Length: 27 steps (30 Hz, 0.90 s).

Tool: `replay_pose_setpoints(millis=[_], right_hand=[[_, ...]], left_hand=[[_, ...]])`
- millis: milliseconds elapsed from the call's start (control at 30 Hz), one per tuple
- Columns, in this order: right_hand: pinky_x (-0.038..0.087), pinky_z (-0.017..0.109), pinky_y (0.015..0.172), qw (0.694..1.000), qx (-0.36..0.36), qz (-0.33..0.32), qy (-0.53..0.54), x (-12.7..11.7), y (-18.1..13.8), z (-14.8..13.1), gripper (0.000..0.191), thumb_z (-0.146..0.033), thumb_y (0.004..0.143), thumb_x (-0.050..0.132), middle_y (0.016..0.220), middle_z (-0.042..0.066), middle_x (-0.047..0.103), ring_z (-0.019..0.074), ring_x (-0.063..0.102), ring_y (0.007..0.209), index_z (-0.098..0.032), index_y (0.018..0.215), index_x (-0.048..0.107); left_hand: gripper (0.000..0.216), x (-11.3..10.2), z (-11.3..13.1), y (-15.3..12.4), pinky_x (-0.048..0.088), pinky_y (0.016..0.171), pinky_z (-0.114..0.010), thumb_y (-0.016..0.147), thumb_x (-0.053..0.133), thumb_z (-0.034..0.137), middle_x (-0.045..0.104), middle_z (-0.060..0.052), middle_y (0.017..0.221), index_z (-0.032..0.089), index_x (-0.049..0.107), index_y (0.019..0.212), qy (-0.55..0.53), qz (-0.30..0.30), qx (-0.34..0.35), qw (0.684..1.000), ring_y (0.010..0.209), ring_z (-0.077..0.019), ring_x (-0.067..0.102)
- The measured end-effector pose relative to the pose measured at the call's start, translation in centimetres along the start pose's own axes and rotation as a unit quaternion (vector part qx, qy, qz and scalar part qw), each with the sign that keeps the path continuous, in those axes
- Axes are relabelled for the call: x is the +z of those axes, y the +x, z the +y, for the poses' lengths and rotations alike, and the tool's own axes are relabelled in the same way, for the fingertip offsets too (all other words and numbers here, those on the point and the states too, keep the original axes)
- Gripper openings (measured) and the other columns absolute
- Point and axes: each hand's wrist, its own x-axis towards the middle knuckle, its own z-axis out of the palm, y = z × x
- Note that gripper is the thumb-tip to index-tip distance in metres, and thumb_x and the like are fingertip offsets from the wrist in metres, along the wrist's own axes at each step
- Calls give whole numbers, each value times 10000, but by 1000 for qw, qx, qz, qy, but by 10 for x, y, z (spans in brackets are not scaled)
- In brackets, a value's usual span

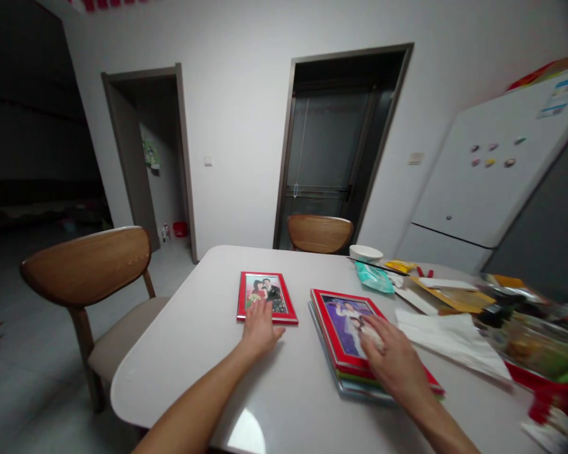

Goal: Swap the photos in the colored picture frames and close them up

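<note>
A small red picture frame [275, 291] with a photo of a couple lies flat on the white table [194, 334]. My left hand [259, 326] rests over its lower part, fingers stretched out and covering some of the photo. To the right is a stack of picture frames, with a larger red picture frame [334, 318] on top holding a photo on a purple background. Light blue and green edges show beneath it. My right hand [394, 356] lies across the right side of this top frame, fingers extended and apart, hiding part of the photo.
At the table's right side are white paper [454, 337], a teal packet [373, 277], a white bowl [366, 253], a yellow envelope [454, 295] and a clear container [539, 340]. Wooden chairs stand at the left [89, 265] and far side [320, 233].
</note>
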Motion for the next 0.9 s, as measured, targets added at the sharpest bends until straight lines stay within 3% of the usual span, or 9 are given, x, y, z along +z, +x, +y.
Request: replay_pose_setpoints(millis=[100,200,333,467,533,633,800,900], right_hand=[[354,351,909,989,-94,-67,93,25,-18,-56,379,-342,736,384,1112,87,542,206,460,1055,-172,1033,549],[346,351,920,982,-88,-131,107,53,-34,-86,412,-299,731,399,1137,121,524,212,461,1062,-127,1087,513],[341,356,922,980,-32,-163,111,70,-43,-85,465,-318,745,387,1136,173,516,233,465,1063,-53,1117,477],[394,352,862,967,25,-182,175,63,-48,-85,495,-376,758,366,1102,153,550,226,514,1008,-84,1148,453],[407,347,844,958,52,-183,214,57,-51,-90,504,-407,752,368,1077,136,570,222,535,975,-105,1146,458],[408,339,842,944,96,-177,261,51,-53,-93,534,-431,734,382,1075,139,570,220,545,960,-100,1146,458],[420,332,835,915,151,-175,331,43,-58,-83,554,-437,706,409,1098,153,554,228,541,971,-83,1128,468],[403,339,863,905,159,-171,356,41,-60,-78,532,-439,696,428,1091,140,563,232,527,994,-93,1094,497]], left_hand=[[512,-17,-22,0,161,978,-448,643,594,300,426,-144,1211,120,440,1096,46,-4,-11,999,1155,-300,317],[461,-25,-24,-21,232,949,-413,617,621,338,481,-119,1125,137,496,1013,75,-9,-4,997,1091,-292,382],[531,-32,-15,-76,255,934,-423,587,651,394,485,-126,1091,123,497,1016,95,-10,-8,995,1060,-308,394],[708,-25,2,-124,244,944,-453,526,702,439,452,-153,1127,90,453,1090,96,-24,8,995,1076,-337,362],[729,-18,11,-135,257,946,-434,510,729,406,436,-136,1149,112,435,1108,89,-27,33,995,1077,-318,360],[448,-11,19,-142,312,910,-379,583,702,298,488,-67,1060,167,507,964,85,-23,63,994,997,-251,418],[436,-3,9,-157,376,806,-378,555,700,365,509,-49,968,187,509,905,100,-46,148,983,882,-241,448],[265,-3,5,-164,375,784,-391,621,638,276,523,-48,908,187,517,840,115,-21,180,977,848,-237,453]])
